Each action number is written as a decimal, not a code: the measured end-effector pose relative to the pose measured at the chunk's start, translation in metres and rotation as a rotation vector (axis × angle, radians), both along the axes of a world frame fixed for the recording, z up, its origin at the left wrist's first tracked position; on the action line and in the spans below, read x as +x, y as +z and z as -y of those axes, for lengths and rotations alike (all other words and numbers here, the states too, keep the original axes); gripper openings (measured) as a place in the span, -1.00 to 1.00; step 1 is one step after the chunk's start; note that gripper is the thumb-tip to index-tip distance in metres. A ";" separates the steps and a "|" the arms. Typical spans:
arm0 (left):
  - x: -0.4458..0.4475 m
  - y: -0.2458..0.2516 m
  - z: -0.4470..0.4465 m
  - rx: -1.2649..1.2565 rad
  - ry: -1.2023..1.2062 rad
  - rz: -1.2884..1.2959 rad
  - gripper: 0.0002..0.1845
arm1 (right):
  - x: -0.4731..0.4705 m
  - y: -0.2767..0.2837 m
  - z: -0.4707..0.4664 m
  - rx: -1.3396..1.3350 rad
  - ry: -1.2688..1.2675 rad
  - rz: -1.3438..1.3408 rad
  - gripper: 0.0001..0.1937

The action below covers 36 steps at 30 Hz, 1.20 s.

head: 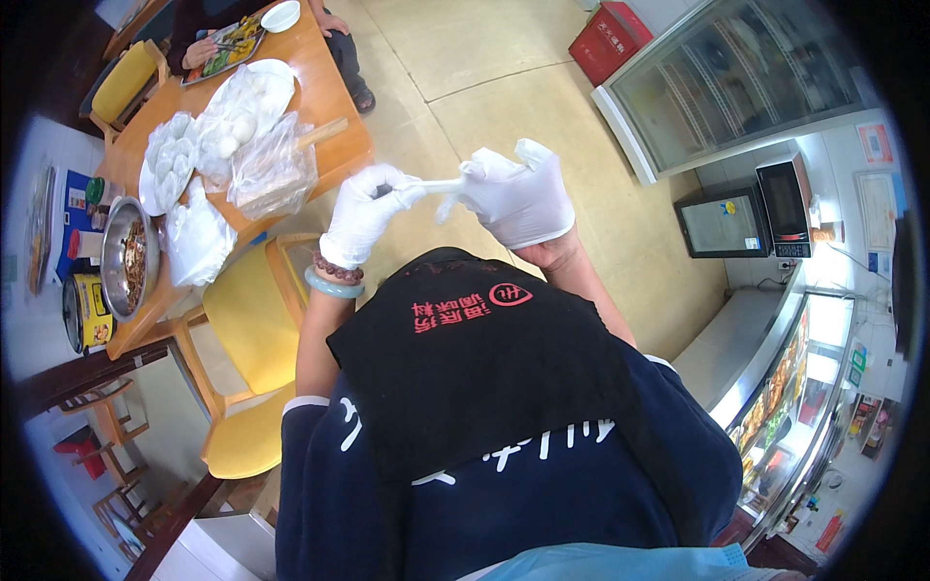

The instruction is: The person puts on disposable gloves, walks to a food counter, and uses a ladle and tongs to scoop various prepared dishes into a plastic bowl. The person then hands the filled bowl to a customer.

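My left hand (367,210), in a thin white glove, pinches a stretched white strip between thumb and fingertips. The strip runs level to my right hand (517,194) and looks like part of the loose white glove (538,207) worn there. Wrinkled glove ends stand out past the right fingers, which look spread and hold nothing else. A beaded bracelet (338,269) and a pale green bangle (334,283) circle my left wrist. Both hands are in the air in front of my black apron (479,363), right of the wooden table's corner.
On the wooden table (330,163) lie plastic-wrapped pale rounds on a plate (283,69), a bagged block (269,174), plastic bags (196,236) and a steel bowl of dark filling (131,258). A yellow chair (247,327) stands close on my left. A person's hand (200,52) rests by a food tray.
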State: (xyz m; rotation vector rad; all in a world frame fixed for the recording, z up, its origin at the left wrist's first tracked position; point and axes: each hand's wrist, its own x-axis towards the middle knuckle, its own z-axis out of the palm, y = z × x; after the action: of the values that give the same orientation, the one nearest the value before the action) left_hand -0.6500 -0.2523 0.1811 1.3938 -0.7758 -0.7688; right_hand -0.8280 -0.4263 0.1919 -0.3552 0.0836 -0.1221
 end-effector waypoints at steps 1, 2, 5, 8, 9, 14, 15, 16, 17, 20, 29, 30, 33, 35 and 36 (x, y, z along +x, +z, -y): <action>-0.001 0.000 0.000 -0.008 0.010 -0.018 -0.93 | -0.001 0.002 0.001 0.024 0.000 0.018 -0.61; -0.001 0.001 0.000 -0.008 0.001 -0.017 -0.93 | -0.002 0.004 0.000 -0.059 -0.035 -0.014 -0.59; -0.002 0.003 -0.002 -0.006 -0.072 0.035 -0.92 | -0.003 0.011 0.001 -0.186 -0.153 -0.084 -0.55; -0.003 0.003 -0.005 -0.018 -0.164 0.154 -0.89 | -0.007 0.018 0.010 -0.092 -0.162 -0.081 -0.56; -0.003 0.002 -0.006 -0.029 -0.145 0.173 -0.89 | -0.009 0.018 0.013 -0.061 -0.135 -0.051 -0.58; -0.005 -0.003 -0.006 -0.066 -0.046 0.172 -0.88 | -0.015 0.010 0.010 -0.331 -0.228 -0.159 -0.58; -0.005 -0.004 -0.005 -0.075 -0.045 0.172 -0.88 | -0.014 0.007 0.007 -0.443 -0.257 -0.163 -0.53; -0.005 -0.005 -0.005 -0.089 -0.036 0.164 -0.88 | -0.015 0.007 0.007 -0.496 -0.248 -0.188 -0.50; -0.005 -0.005 -0.005 -0.103 -0.028 0.158 -0.88 | -0.014 0.007 0.005 -0.380 -0.263 -0.172 -0.48; -0.004 -0.006 -0.005 -0.101 -0.034 0.192 -0.89 | -0.016 0.016 0.004 -0.004 -0.217 -0.188 -0.48; 0.001 -0.014 -0.012 -0.108 0.057 0.201 -0.91 | -0.023 0.048 -0.013 0.140 -0.214 -0.255 -0.47; 0.001 -0.016 -0.012 -0.103 0.057 0.206 -0.91 | -0.022 0.048 -0.013 0.155 -0.218 -0.247 -0.48; 0.001 -0.018 -0.012 -0.095 0.055 0.206 -0.91 | -0.020 0.044 -0.013 0.204 -0.269 -0.198 -0.56; 0.001 -0.016 -0.012 -0.091 0.055 0.220 -0.91 | -0.020 0.038 -0.012 0.209 -0.286 -0.164 -0.62; 0.000 -0.015 -0.012 -0.104 0.057 0.238 -0.91 | -0.020 0.035 -0.012 0.198 -0.279 -0.152 -0.65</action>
State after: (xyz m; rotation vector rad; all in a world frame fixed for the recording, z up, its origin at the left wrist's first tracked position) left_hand -0.6495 -0.2404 0.1660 1.4226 -0.9421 -0.5163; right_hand -0.8485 -0.4141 0.2266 -0.1525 0.2933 -0.3599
